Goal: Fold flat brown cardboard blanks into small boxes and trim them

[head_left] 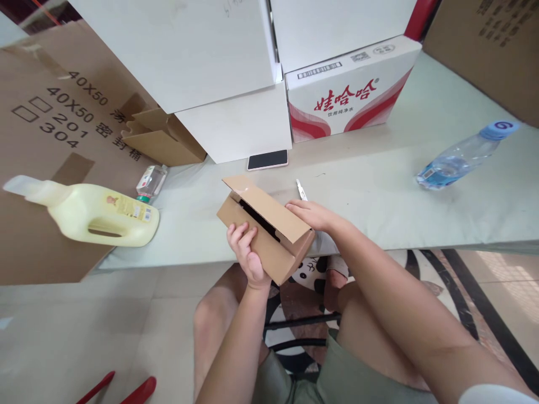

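Note:
A small brown cardboard box is tilted at the table's front edge, its lid flap partly lifted with a dark gap beneath. My left hand grips the near side, fingers curled over the panel and thumb lying along it. On the far right side, my right hand holds the box with its fingers at the flap's edge. What is inside the box cannot be made out. Just beyond my right hand lies a slim white tool, perhaps a cutter, its lower end hidden.
A phone lies by white boxes and a red-and-white carton. A water bottle is at right. At left are a yellow jug, a small clear bottle, an open cardboard box and a large carton.

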Demonstrator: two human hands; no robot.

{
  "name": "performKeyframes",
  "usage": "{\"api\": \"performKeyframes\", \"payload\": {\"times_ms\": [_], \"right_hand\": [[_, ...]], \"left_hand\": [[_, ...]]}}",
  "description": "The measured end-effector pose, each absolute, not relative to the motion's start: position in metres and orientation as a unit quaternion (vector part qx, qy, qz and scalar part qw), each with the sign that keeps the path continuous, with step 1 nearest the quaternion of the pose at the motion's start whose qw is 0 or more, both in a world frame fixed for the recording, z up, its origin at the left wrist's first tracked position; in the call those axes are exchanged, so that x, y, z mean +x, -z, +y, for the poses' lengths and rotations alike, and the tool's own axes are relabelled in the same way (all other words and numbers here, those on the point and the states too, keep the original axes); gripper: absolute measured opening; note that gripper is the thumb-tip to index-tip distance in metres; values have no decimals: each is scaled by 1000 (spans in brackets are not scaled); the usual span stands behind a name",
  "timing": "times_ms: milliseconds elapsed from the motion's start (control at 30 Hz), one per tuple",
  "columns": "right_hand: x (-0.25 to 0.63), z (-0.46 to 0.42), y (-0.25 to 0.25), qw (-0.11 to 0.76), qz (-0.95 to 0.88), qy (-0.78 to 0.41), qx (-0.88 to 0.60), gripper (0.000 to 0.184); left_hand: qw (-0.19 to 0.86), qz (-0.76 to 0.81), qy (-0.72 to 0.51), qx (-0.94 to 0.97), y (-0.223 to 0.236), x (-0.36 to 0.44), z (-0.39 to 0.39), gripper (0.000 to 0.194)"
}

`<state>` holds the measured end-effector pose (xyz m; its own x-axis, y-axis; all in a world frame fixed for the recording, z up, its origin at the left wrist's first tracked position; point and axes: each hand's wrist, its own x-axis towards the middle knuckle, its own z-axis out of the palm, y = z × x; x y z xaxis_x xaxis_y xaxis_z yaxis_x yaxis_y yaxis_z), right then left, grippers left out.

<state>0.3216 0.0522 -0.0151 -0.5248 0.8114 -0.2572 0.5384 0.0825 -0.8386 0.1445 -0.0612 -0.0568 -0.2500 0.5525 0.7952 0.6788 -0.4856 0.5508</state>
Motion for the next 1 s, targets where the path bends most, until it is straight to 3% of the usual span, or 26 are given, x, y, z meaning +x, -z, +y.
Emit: {"api": "performKeyframes", "payload": {"times_ms": [533,1000], "right_hand": [[322,51,12,125,-727,-488,-467,39],[317,51,22,183,-658,-539,-493,42]], "left_hand": [[56,-527,606,-593,56,147,-61,46],[38,-506,627,-591,59,145,-66,40]]}}
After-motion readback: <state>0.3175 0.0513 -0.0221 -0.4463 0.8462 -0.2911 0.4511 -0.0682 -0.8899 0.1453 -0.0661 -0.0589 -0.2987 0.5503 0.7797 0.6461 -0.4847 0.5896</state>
